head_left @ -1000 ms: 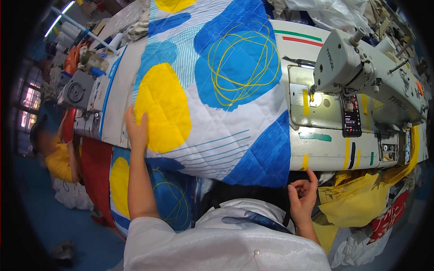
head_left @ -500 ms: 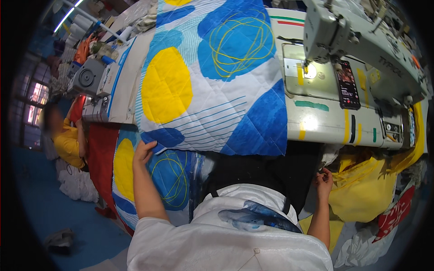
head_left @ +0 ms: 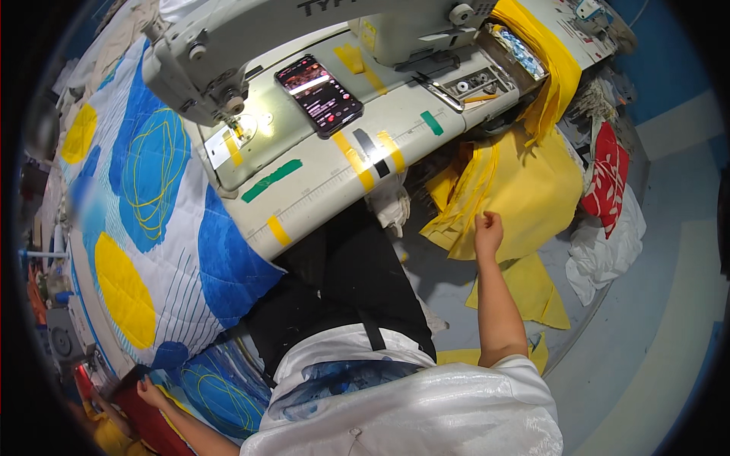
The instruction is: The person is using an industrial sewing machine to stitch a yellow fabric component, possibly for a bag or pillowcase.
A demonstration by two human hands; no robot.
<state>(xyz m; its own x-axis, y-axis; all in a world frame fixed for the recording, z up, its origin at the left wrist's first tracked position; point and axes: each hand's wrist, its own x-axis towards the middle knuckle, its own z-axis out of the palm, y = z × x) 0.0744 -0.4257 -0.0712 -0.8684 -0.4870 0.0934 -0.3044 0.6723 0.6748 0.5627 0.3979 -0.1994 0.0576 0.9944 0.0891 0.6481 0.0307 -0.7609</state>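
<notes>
A quilted cloth (head_left: 179, 292) in white, blue and yellow hangs over the left side of the sewing table. My left hand (head_left: 150, 391) is low at the far left, just below that cloth's edge and apart from it; its fingers look loosely open, and nothing shows in them. On the right, my right hand (head_left: 488, 230) lies against a hanging stack of yellow cloth (head_left: 532, 201). Its fingers are curled together; whether they pinch a layer is hidden. A white sewing machine (head_left: 220, 57) stands over the table, its needle area lit.
A phone (head_left: 319, 95) with a lit screen lies on the machine bed. Black snips (head_left: 439, 91) rest near a parts tray (head_left: 483, 82). Yellow strips (head_left: 559, 68) drape over the table's right end. Below are a red patterned cloth (head_left: 607, 178) and a white bag (head_left: 608, 251).
The view has swung right. My left hand has let go of the quilted cloth's near edge and is lower left. My right hand has reached forward to the yellow cloth.
</notes>
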